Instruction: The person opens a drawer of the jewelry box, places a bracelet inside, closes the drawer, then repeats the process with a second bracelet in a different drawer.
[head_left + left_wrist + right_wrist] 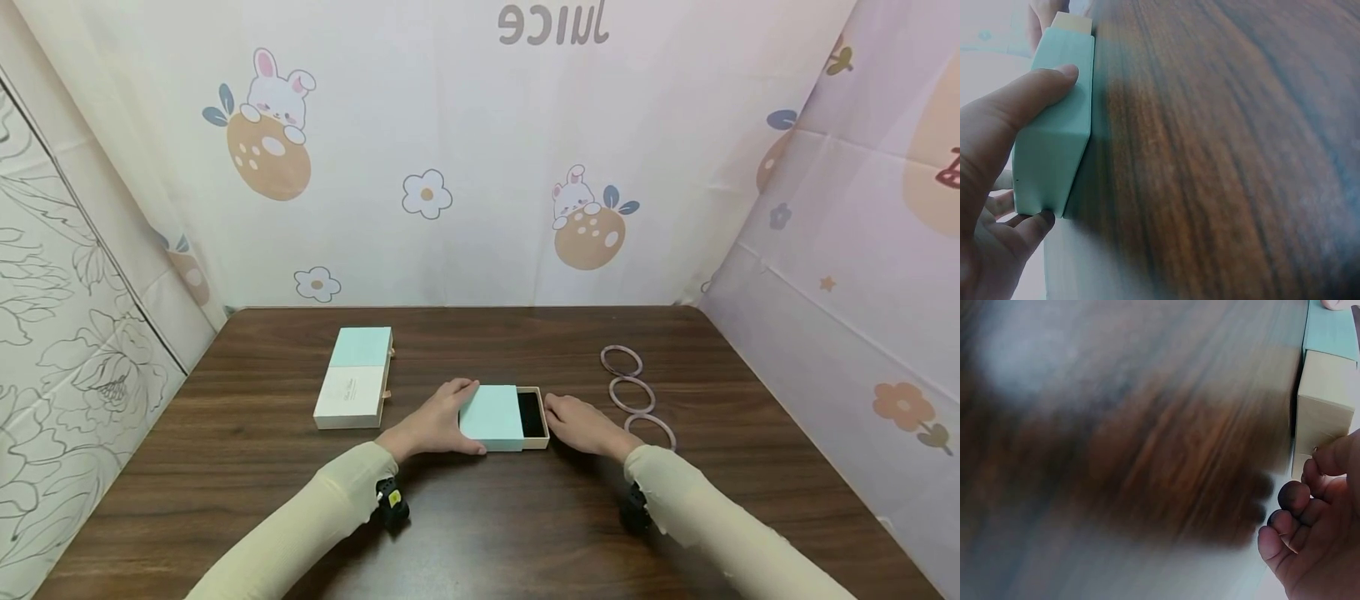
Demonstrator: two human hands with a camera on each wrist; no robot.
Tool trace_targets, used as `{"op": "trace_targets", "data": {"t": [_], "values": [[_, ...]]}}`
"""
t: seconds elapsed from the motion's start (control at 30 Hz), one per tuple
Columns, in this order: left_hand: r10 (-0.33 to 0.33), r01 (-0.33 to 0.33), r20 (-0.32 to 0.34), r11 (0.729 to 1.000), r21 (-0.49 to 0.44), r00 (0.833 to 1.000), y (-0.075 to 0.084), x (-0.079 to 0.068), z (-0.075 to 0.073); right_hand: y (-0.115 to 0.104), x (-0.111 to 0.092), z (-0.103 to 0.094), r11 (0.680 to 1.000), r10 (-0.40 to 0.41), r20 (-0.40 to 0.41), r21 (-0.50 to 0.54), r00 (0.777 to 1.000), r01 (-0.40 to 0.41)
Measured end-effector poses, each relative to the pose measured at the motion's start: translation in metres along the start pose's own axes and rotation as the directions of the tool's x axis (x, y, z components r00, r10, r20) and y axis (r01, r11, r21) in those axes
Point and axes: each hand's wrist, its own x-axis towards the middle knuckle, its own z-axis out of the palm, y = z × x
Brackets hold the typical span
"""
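Note:
A small turquoise slide-out box [491, 417] lies at the middle of the table. My left hand [435, 425] grips its outer sleeve from the left end, the thumb on the near side and the fingers round the far and left sides. From the right end a cream drawer [1329, 378] sticks partway out, showing a black lining [531, 415]. At that end my right hand [585, 425] pinches the drawer's pull tab between thumb and index finger. The tab is mostly hidden by the fingers; the other fingers curl loosely.
Left of my left hand lie a turquoise box [362, 346] and a white box [351, 393], end to end, with small tabs on their right sides. Three pale purple bangles [619, 347] lie in a row beyond my right hand. A printed curtain [480, 250] borders the wooden table [495, 533].

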Motion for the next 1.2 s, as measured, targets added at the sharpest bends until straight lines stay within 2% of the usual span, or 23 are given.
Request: {"op": "trace_targets", "data": {"t": [0.33,1.2], "values": [[-0.016,0.016,0.014,1.0,0.004,1.0,0.0004,-0.0003,0.0004,0.0021,-0.0034,-0.0008,1.0,0.003,-0.01,0.007,1.0,-0.003],[-0.007,0.007,-0.001,1.0,-0.006,1.0,0.0016,-0.0015,-0.0005,0.0081,-0.0072,-0.005,1.0,0.008,-0.015,0.0,1.0,-0.008]]}}
